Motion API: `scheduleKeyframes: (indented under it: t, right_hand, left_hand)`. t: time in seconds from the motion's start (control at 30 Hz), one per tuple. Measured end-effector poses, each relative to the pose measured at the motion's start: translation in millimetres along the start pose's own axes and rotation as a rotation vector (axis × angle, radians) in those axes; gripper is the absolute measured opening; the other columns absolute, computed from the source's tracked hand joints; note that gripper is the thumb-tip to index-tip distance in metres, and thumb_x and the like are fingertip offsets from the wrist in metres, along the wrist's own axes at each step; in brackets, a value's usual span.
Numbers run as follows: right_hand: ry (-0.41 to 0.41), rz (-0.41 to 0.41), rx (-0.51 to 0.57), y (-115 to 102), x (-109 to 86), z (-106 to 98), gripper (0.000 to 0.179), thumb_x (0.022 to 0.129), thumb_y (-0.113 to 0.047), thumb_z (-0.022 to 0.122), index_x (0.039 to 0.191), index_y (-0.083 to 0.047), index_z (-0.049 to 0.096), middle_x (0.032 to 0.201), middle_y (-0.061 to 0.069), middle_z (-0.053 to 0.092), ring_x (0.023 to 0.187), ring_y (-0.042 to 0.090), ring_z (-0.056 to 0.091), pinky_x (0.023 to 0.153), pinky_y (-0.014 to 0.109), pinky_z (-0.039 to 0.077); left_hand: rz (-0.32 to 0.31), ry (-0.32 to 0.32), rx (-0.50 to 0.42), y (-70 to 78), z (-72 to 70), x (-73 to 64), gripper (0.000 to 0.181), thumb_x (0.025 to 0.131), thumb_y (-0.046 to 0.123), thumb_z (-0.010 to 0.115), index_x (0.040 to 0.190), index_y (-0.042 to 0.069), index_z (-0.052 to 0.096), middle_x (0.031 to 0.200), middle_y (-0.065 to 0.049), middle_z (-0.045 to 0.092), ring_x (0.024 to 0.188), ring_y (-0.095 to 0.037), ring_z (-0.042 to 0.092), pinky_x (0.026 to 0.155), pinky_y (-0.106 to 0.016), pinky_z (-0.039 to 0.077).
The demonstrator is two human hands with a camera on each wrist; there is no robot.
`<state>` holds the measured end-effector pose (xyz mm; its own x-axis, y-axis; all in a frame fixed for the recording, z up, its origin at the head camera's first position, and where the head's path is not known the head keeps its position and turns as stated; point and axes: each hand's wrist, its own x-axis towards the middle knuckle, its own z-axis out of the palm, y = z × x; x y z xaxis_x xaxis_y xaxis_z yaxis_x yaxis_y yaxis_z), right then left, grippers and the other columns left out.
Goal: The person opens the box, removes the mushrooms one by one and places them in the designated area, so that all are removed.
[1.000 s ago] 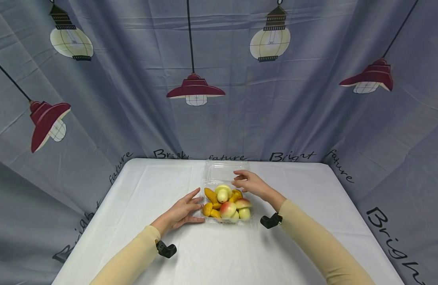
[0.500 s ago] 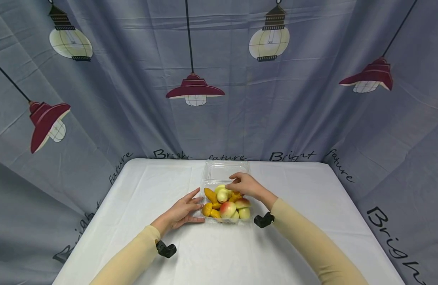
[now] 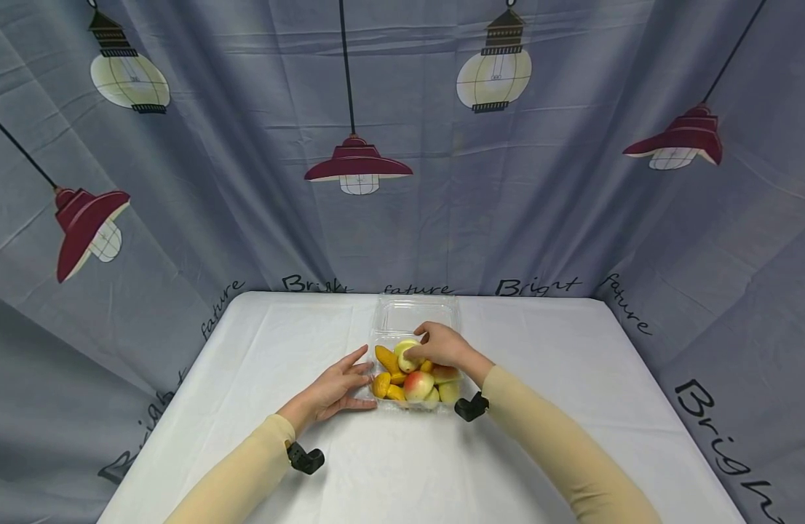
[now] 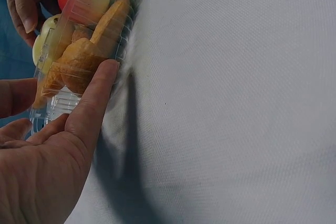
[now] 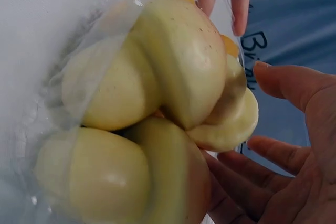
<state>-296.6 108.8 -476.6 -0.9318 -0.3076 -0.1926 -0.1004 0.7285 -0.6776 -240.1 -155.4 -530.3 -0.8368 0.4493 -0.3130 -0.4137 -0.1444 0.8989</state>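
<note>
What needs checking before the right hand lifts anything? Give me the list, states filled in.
1. Lid out of the way: ok, opened back behind the container.
2. Container supported: ok, on the white table.
3. Left hand bracing it: ok, touching its left side.
4. Right hand in place: ok, over the pale mushroom-shaped piece.
5. Contact with that piece: cannot tell; the right wrist view shows the thumb spread from the fingers.
6. Free space around it: not ok, yellow pieces crowd it.
</note>
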Motion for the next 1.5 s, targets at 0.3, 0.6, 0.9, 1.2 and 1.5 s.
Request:
scheduleKeyframes:
  t: [0.3,0.6,0.9,1.2,1.5]
  right_hand:
    - [0.013,0.019,-0.049,-6,-3.2,9,0.065,0.082,-0.043,0.082,0.134,-0.007,0.062,0.115,0.008,0.068,0.093,0.021,0.062,0.087,0.042,0.055]
    - [0.042,-0.026,-0.151,-8,-1.4,19,0.069,0.081,-0.044,0.083,0.135,-0.008,0.060,0.115,0.007,0.068,0.088,0.018,0.062,0.080,0.037,0.055]
    - [0.055,-0.047,-0.199,-7,-2.3,22,0.069,0.080,-0.045,0.084,0.135,-0.009,0.060,0.105,0.006,0.063,0.084,0.018,0.059,0.077,0.036,0.055]
    - [0.070,-0.065,-0.108,-4,-4.6,20,0.070,0.080,-0.037,0.085,0.138,-0.007,0.058,0.112,0.007,0.063,0.090,0.019,0.059,0.083,0.039,0.056]
    - [0.105,-0.101,0.014,-3,-7.9,14,0.076,0.078,-0.030,0.087,0.144,-0.007,0.056,0.131,0.016,0.057,0.101,0.025,0.058,0.092,0.044,0.054]
  left_hand:
    - [-0.003,0.000,0.001,-0.3,-0.1,0.3,0.076,0.106,-0.003,0.045,0.167,0.023,0.009,0.169,-0.023,0.006,0.150,-0.049,0.016,0.094,-0.058,0.055]
    - [0.003,-0.012,0.008,-0.8,0.1,-0.9,0.075,0.106,-0.003,0.044,0.167,0.023,0.008,0.169,-0.024,0.005,0.150,-0.049,0.015,0.095,-0.058,0.055]
    - [0.007,-0.012,0.013,-0.8,1.9,-2.1,0.077,0.105,-0.004,0.046,0.167,0.023,0.009,0.168,-0.024,0.006,0.150,-0.049,0.015,0.095,-0.058,0.055]
    - [0.006,-0.013,0.008,-0.5,2.4,-2.5,0.077,0.105,-0.004,0.046,0.167,0.022,0.009,0.168,-0.026,0.003,0.150,-0.050,0.014,0.096,-0.059,0.054]
    - [0.010,-0.003,0.003,-1.3,1.5,-1.7,0.076,0.105,-0.004,0.045,0.167,0.022,0.009,0.168,-0.025,0.006,0.150,-0.050,0.015,0.095,-0.059,0.054]
